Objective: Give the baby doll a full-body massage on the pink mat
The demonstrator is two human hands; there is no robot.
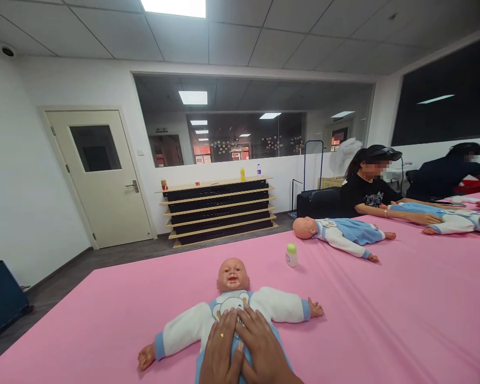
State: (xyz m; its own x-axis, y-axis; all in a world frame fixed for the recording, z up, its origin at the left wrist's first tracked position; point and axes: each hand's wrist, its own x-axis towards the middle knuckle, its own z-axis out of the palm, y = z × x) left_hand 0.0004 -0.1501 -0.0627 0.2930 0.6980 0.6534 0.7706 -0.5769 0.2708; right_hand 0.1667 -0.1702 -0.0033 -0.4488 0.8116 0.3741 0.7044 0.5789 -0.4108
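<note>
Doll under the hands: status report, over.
Left hand and right hand palms down, side by side on the doll's front. Doll face up, arms spread, on pink table cover. Green-lidded jar stands apart, not blocking.

Left hand [220, 346] palm-down, fingers aimed just past twelve o'clock; right hand [263, 344] alongside, palm-down too, slanted towards eleven!

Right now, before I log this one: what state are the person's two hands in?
Left hand: open, palm down on the front of the doll, grasping nothing visible.
Right hand: also open, palm down on the doll's front.
</note>
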